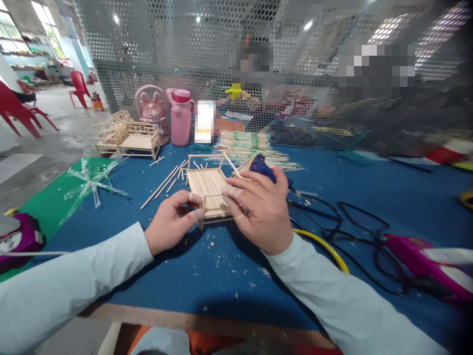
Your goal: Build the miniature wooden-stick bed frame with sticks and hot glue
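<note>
A small bench-like frame of wooden sticks (207,183), with a slatted seat and low rails, stands on the blue tabletop between my hands. My left hand (173,219) pinches its near left corner post between thumb and fingers. Over its right side lies my right hand (258,209), fingers bent and fingertips on the near right rail; some fingertips are wrapped in pale tape. A single stick (231,163) slants up at the frame's far right. Just beyond my right hand is a blue glue gun (261,166), partly covered by the fingers.
Loose sticks (164,185) lie left of the frame. Behind are a similar stick model (138,142), a pink bottle (181,118), and bundled sticks (244,143). Black cables (343,236) and a purple device (428,264) lie right. A perforated metal screen (148,54) borders the back.
</note>
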{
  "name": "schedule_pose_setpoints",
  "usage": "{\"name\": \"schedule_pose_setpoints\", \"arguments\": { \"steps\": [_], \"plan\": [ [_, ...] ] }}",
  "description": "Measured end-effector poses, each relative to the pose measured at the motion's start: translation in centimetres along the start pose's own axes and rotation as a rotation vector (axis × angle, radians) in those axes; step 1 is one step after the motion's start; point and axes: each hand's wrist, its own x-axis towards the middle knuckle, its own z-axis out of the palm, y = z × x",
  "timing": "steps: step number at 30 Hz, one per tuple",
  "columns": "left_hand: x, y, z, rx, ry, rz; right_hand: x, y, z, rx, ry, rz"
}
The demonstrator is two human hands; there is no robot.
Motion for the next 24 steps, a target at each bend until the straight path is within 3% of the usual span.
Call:
{"name": "schedule_pose_setpoints", "arguments": {
  "steps": [10, 13, 16, 18, 20, 24],
  "plan": [
    [0.0, 0.0, 0.0, -0.102, 0.093, -0.041, 0.0, -0.1, -1.0, 0.056, 0.031, 0.025],
    [0.2, -0.1, -0.1, -0.083, 0.176, -0.061, 0.3, 1.4, -2.2, 0.138, 0.269, 0.143],
    [0.8, -0.4, -0.6, -0.046, 0.223, -0.085, 0.5, 3.4, -3.4, 0.245, 0.532, 0.35],
    [1.3, -0.8, -1.1, -0.007, 0.229, -0.074, 0.5, 4.4, -3.9, 0.261, 0.591, 0.503],
    [1.8, -1.1, -1.8, 0.032, 0.249, -0.039, 0.4, 5.1, -4.1, 0.243, 0.56, 0.622],
    [2.6, -1.7, -2.9, 0.046, 0.241, 0.02, -0.3, 5.5, -3.8, 0.315, 0.313, 0.738]
  ]
}}
